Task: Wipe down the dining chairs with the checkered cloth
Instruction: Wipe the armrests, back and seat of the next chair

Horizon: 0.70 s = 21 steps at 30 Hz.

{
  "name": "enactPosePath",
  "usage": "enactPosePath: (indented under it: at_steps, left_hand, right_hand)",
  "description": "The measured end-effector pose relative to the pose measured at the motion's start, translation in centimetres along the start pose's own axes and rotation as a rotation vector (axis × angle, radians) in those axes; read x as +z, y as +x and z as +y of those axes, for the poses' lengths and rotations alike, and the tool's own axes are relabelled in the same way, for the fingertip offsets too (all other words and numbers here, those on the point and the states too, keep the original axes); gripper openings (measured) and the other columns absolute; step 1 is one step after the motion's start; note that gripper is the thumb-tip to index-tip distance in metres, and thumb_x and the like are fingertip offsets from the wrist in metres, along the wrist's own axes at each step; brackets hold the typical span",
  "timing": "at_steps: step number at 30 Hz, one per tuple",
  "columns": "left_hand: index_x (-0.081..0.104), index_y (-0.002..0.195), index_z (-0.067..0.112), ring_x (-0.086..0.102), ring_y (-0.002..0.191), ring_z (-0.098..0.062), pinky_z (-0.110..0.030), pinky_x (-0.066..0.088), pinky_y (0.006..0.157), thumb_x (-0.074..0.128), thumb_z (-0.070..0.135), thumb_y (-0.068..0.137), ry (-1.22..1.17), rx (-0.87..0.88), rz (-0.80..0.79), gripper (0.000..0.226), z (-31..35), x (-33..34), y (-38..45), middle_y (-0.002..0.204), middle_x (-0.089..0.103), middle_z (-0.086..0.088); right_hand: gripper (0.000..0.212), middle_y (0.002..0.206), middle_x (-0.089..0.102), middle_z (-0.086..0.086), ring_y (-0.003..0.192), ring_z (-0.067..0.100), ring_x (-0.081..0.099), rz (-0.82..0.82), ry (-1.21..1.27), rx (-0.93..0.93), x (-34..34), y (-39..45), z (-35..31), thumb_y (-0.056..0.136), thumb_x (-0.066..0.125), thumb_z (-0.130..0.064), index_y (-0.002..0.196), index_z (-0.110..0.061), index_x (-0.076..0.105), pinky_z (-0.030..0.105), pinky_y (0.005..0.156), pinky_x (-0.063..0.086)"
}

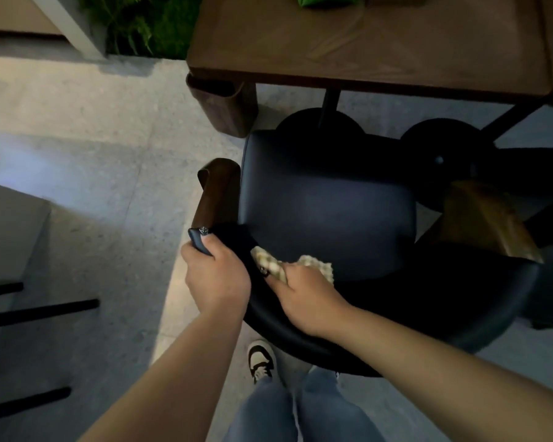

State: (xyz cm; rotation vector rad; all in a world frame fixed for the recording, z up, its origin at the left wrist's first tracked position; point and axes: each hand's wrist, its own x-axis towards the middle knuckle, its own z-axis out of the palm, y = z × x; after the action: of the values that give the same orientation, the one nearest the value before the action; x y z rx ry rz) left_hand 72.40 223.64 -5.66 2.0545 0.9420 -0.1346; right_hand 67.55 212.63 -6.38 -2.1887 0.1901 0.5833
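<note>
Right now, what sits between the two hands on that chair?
In the head view, only the chair's dark backrest edge lies between them. The left hand grips its end; the right hand holds the checkered cloth against the inner side.

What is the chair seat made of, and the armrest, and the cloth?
Chair seat: probably smooth leather or fake leather, with a soft dull sheen. Armrest: looks like polished brown wood, faintly grained. Checkered cloth: soft woven fabric, crumpled in the right hand.

Both hands (216, 275) (304, 298) seemingly curled, gripping.
</note>
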Motion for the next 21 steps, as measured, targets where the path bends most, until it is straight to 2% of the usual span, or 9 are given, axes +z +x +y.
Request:
enactPosePath:
  at_steps: [2, 4, 6, 8, 10, 11, 13, 17, 21]
  left_hand:
    - [0.048, 0.117, 0.016, 0.046, 0.083, -0.022, -0.035, 0.034, 0.075, 0.032, 0.041, 0.103, 0.001, -0.006, -0.001, 0.033, 0.0, 0.0, 0.0, 0.092, 0.049, -0.001]
    - [0.048, 0.119, 0.014, 0.046, 0.083, -0.023, -0.036, 0.034, 0.075, 0.033, 0.041, 0.102, -0.012, -0.002, 0.002, 0.036, -0.1, 0.0, 0.2, 0.091, 0.048, 0.0]
    - [0.048, 0.124, 0.013, 0.047, 0.086, -0.023, -0.037, 0.035, 0.076, 0.032, 0.042, 0.102, -0.022, -0.002, -0.013, 0.04, -0.1, -0.1, 0.2, 0.095, 0.049, -0.002]
    - [0.047, 0.129, 0.013, 0.05, 0.091, -0.024, -0.037, 0.038, 0.079, 0.032, 0.043, 0.103, -0.046, -0.008, -0.038, 0.043, 0.0, 0.0, 0.0, 0.104, 0.054, -0.004]
    - [0.043, 0.135, 0.012, 0.054, 0.102, -0.028, -0.039, 0.04, 0.084, 0.033, 0.044, 0.102, -0.081, -0.09, -0.048, 0.046, -0.1, -0.3, -0.5, 0.12, 0.056, -0.01]
    - [0.04, 0.138, 0.012, 0.054, 0.11, -0.033, -0.04, 0.04, 0.087, 0.033, 0.044, 0.102, -0.102, -0.145, -0.058, 0.049, 0.0, -0.2, -1.0, 0.129, 0.054, -0.012]
    - [0.039, 0.136, 0.012, 0.054, 0.114, -0.037, -0.041, 0.041, 0.087, 0.031, 0.045, 0.102, -0.086, -0.186, -0.051, 0.048, -0.6, 0.2, -1.9, 0.13, 0.052, -0.014]
    - [0.045, 0.122, 0.014, 0.053, 0.083, -0.024, -0.038, 0.04, 0.073, 0.032, 0.043, 0.102, -0.054, -0.034, 0.014, 0.038, -1.5, 0.5, -2.6, 0.099, 0.054, -0.001]
    - [0.043, 0.111, 0.019, 0.054, 0.073, -0.02, -0.038, 0.041, 0.068, 0.032, 0.045, 0.101, -0.032, -0.015, 0.028, 0.03, -2.0, 0.9, -2.1, 0.09, 0.053, 0.003]
  right_hand:
    - [0.029, 0.111, 0.066, 0.006, 0.106, 0.023, 0.057, -0.019, 0.072, -0.122, -0.6, -3.2, -0.5, 0.1, 0.041, -0.03, 0.113, -0.015, 0.062, 0.031, 0.087, 0.043]
    - [0.041, 0.138, 0.053, -0.001, 0.129, 0.006, 0.042, -0.048, 0.031, -0.277, -1.2, -6.2, -0.8, 0.101, 0.037, -0.03, 0.137, -0.015, 0.049, 0.019, 0.108, 0.029]
    - [0.051, 0.149, 0.035, -0.006, 0.136, -0.005, 0.02, -0.115, -0.041, -0.364, -1.7, -7.9, -0.2, 0.098, 0.033, -0.031, 0.146, -0.014, 0.035, 0.004, 0.11, 0.008]
    - [0.048, 0.143, 0.047, -0.008, 0.131, -0.006, 0.031, -0.098, -0.009, -0.374, -2.6, -8.0, 0.4, 0.094, 0.036, -0.029, 0.14, -0.019, 0.047, 0.001, 0.105, 0.014]
    - [0.022, 0.104, 0.069, -0.012, 0.099, 0.001, 0.057, 0.016, 0.096, -0.282, -3.4, -6.6, 0.5, 0.093, 0.045, -0.028, 0.108, -0.029, 0.061, 0.01, 0.081, 0.036]
    - [0.013, 0.085, 0.069, -0.007, 0.083, 0.008, 0.059, 0.094, 0.086, -0.19, -3.7, -5.0, 1.1, 0.093, 0.047, -0.029, 0.088, -0.026, 0.059, 0.018, 0.068, 0.035]
    - [0.027, 0.079, 0.068, 0.007, 0.079, 0.027, 0.061, 0.097, -0.032, 0.046, -4.0, -0.5, 3.0, 0.096, 0.046, -0.033, 0.071, -0.024, 0.052, 0.026, 0.063, 0.032]
    - [0.028, 0.091, 0.064, 0.016, 0.077, 0.024, 0.055, -0.083, 0.056, 0.404, -1.4, 6.3, 7.1, 0.095, 0.048, -0.034, 0.081, -0.014, 0.06, 0.027, 0.06, 0.038]
    - [0.039, 0.12, 0.06, 0.017, 0.106, 0.03, 0.059, -0.249, -0.131, 0.43, 1.2, 8.1, 7.3, 0.098, 0.046, -0.035, 0.119, -0.004, 0.059, 0.026, 0.077, 0.042]
